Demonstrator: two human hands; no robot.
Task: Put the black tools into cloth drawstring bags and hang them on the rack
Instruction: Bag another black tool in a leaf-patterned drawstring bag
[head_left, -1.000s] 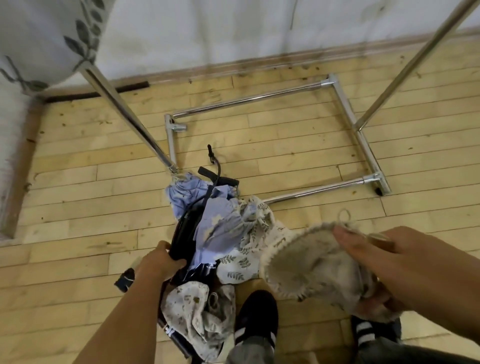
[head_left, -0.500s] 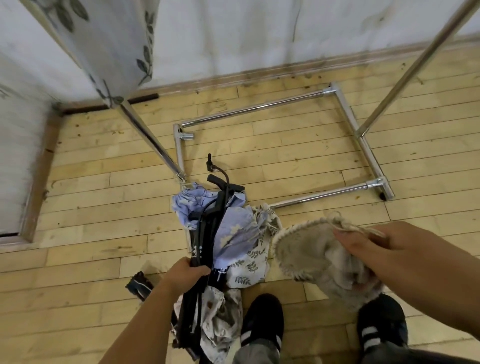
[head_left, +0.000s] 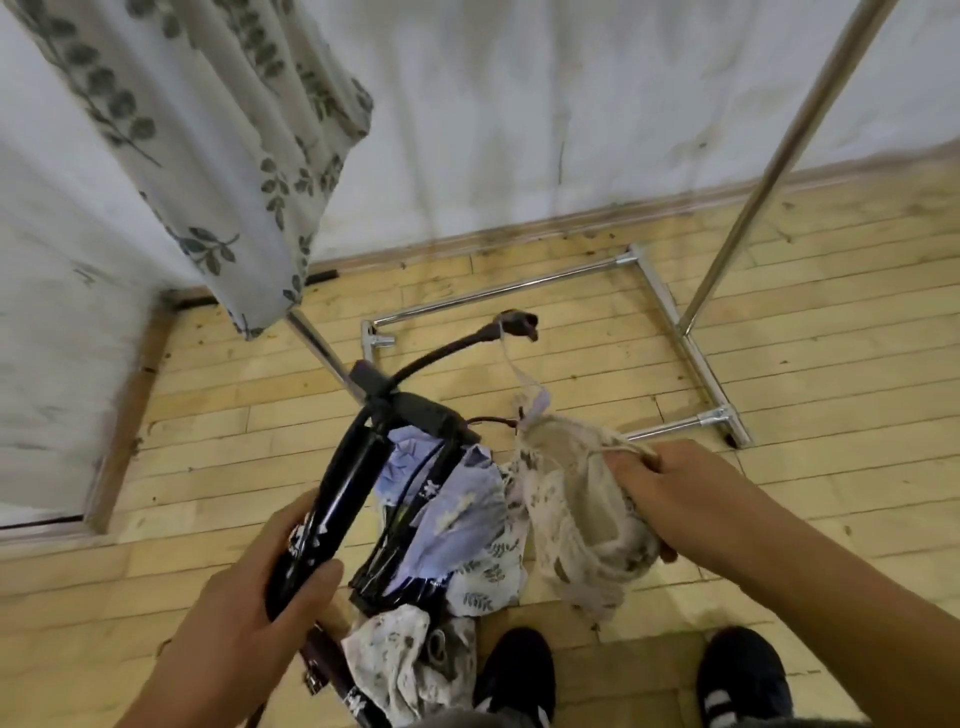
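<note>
My left hand (head_left: 270, 587) grips a long black tool (head_left: 343, 488), a pump-like cylinder with a curved black hose (head_left: 441, 353) arching up and right. My right hand (head_left: 670, 493) holds the bunched rim of a beige cloth drawstring bag (head_left: 571, 514), with its cord trailing up toward the hose tip. On the floor between my hands lies a pile with a blue cloth bag (head_left: 457, 514), a leaf-print bag (head_left: 488, 577), another pale bag (head_left: 405, 665) and a second black tool (head_left: 384, 561). The chrome rack (head_left: 691, 343) stands behind.
A leaf-print bag (head_left: 228, 156) hangs from the rack at the upper left, over its left upright (head_left: 322, 348). The rack's right upright (head_left: 779, 156) slants up at the right. A white wall runs behind. My two black shoes (head_left: 514, 670) stand at the bottom on the wooden floor.
My left hand has lifted the black tool up out of the pile, so its hose now arcs above the floor. My right hand has brought the beige bag closer to it.
</note>
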